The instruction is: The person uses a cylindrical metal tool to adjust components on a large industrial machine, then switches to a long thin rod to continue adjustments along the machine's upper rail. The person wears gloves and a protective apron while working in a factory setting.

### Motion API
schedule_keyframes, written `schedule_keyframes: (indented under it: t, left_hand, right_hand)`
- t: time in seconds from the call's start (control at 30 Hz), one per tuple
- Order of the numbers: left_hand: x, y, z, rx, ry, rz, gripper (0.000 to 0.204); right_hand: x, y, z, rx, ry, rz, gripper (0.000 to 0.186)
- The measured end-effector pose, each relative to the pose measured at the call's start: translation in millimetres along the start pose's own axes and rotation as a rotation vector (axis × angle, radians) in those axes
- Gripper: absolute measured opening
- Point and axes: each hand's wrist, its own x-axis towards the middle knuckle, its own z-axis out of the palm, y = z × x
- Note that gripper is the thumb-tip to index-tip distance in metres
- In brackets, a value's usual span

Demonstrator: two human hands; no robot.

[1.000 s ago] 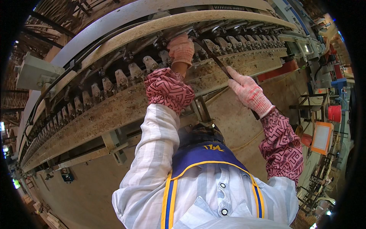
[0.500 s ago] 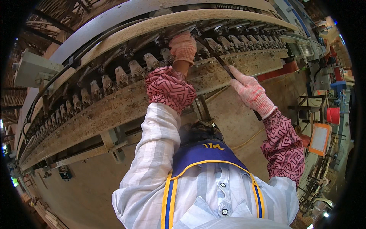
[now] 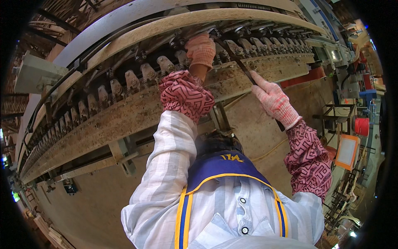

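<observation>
My left hand (image 3: 200,52), in a pale pink knit glove, reaches up into a long machine's row of metal brackets (image 3: 166,64) with springs and bolts, below a curved beige rail (image 3: 166,23). Its fingertips are hidden among the metal parts, so what they hold cannot be seen. My right hand (image 3: 273,101), in a speckled pink glove, is closed on a long dark flat bar (image 3: 241,66), which slants up-left to the brackets beside my left hand. A rusty, dirt-speckled beam (image 3: 99,124) runs below the brackets.
A grey metal housing (image 3: 35,70) is at the left. Below the machine are frame legs (image 3: 120,155) and the concrete floor (image 3: 87,199). A red beam (image 3: 306,76), dark stands (image 3: 336,112), a red bucket (image 3: 361,125) and an orange-framed panel (image 3: 348,151) are at the right.
Both hands and the bar have shifted slightly to the right in the picture, my left hand also a little upward. The machine appears slightly higher; both hands keep their positions on it.
</observation>
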Motion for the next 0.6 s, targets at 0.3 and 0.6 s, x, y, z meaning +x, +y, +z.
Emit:
schedule_keyframes:
  t: [0.3, 0.6]
  left_hand:
    - [-18, -6, -26, -0.165, 0.018, 0.002, 0.041]
    - [-22, -14, 10, -0.094, 0.463, 0.183, 0.052]
  right_hand:
    - [11, 20, 0, -0.122, 0.091, -0.230, 0.057]
    - [9, -9, -26, -0.297, 0.000, -0.155, 0.056]
